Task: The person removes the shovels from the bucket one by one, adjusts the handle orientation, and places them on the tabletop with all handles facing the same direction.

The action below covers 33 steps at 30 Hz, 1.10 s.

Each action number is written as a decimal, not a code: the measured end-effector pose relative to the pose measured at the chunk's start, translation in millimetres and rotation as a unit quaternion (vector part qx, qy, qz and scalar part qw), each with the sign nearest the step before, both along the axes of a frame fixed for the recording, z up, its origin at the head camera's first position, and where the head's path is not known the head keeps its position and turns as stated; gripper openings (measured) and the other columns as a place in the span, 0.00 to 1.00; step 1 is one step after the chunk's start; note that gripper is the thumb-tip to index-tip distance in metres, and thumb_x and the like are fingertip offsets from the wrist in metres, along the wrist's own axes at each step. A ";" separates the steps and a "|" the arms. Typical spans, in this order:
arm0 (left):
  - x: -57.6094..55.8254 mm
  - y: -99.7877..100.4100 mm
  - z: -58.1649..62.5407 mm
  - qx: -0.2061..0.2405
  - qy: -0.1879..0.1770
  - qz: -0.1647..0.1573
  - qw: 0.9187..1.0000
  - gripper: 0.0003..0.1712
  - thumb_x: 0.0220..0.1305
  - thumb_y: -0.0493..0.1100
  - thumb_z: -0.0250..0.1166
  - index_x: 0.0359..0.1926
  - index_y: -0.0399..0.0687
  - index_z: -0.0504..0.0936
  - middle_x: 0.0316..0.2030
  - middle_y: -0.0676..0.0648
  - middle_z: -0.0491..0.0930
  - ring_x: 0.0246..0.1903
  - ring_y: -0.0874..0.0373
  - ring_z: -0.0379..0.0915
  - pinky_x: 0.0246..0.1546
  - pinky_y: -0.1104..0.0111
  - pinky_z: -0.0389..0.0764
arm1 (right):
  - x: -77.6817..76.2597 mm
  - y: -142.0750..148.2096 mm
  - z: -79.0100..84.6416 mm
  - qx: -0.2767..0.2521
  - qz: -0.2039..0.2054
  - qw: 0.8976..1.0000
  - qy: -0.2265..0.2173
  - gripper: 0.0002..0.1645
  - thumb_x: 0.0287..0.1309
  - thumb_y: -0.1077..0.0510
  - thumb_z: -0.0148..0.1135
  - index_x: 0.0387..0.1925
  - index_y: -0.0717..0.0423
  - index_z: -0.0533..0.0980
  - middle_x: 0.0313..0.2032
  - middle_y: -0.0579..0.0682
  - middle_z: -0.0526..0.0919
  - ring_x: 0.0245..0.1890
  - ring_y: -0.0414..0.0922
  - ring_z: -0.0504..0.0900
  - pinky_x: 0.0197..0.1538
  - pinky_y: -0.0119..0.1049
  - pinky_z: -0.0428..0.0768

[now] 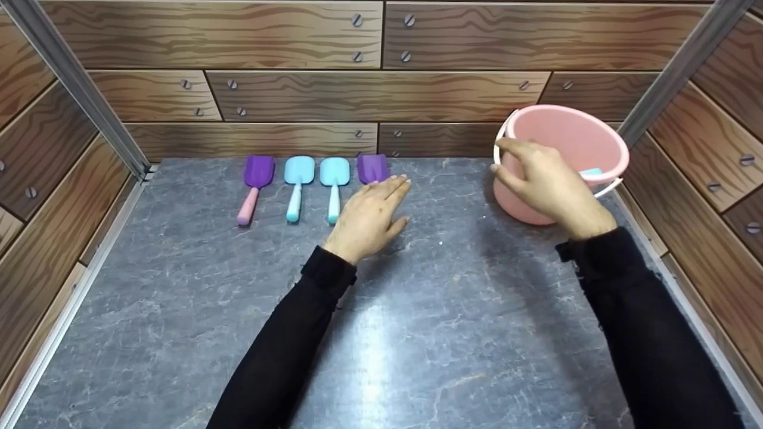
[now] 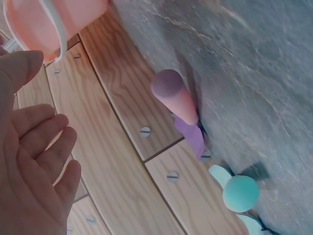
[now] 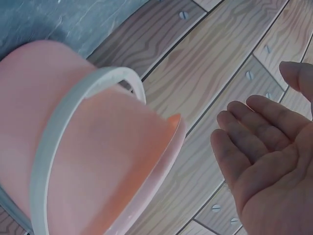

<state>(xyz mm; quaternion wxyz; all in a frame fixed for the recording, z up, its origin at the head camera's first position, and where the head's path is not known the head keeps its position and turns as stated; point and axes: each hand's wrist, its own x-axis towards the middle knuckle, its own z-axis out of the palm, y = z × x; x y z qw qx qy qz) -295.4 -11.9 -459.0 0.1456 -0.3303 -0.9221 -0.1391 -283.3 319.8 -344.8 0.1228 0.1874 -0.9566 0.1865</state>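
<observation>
My left hand (image 1: 368, 219) hovers near the rightmost purple toy shovel (image 1: 372, 167) and covers its handle in the head view. The left wrist view shows that shovel's pink handle (image 2: 175, 98) apart from my loosely bent, unladen fingers. Over the near left side of a pink bucket (image 1: 518, 208) is my right hand (image 1: 551, 183), holding nothing. In the right wrist view its fingers are relaxed, apart from the bucket's rim (image 3: 164, 164). Inside the bucket a bit of something light blue (image 1: 591, 172) shows; the rest is hidden.
Left of my left hand lie two light blue shovels (image 1: 294, 202) (image 1: 334, 173) and a purple shovel with a pink handle (image 1: 259, 171), in a row by the back wall (image 1: 286, 95). The bucket's white handle (image 1: 608, 188) hangs down. Wood-patterned walls enclose the grey marbled floor (image 1: 179, 310).
</observation>
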 end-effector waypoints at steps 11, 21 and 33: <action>12.3 6.8 8.1 -0.037 -0.002 -0.017 0.999 0.48 0.88 0.63 0.67 0.93 0.46 0.64 0.92 0.45 0.66 0.92 0.47 0.64 0.98 0.48 0.60 | -18.5 16.0 12.0 0.000 -0.062 0.998 -0.018 0.34 0.91 0.46 0.57 0.80 0.67 0.78 0.75 0.75 0.83 0.80 0.75 0.79 0.84 0.75 0.75; 22.6 15.2 9.8 -0.043 0.010 -0.040 0.998 0.48 0.87 0.64 0.68 0.93 0.47 0.64 0.92 0.44 0.67 0.92 0.48 0.64 0.98 0.50 0.58 | -40.8 43.6 13.7 0.026 -0.111 0.991 -0.076 0.36 0.91 0.48 0.49 0.81 0.72 0.74 0.77 0.79 0.78 0.79 0.80 0.77 0.82 0.78 0.74; 35.4 25.8 9.6 -0.068 0.034 -0.063 0.995 0.48 0.87 0.66 0.65 0.93 0.48 0.66 0.92 0.46 0.68 0.92 0.50 0.65 0.97 0.51 0.61 | -61.0 73.3 11.7 0.067 -0.102 0.979 -0.164 0.34 0.90 0.46 0.45 0.63 0.73 0.82 0.60 0.77 0.87 0.57 0.74 0.85 0.70 0.76 0.79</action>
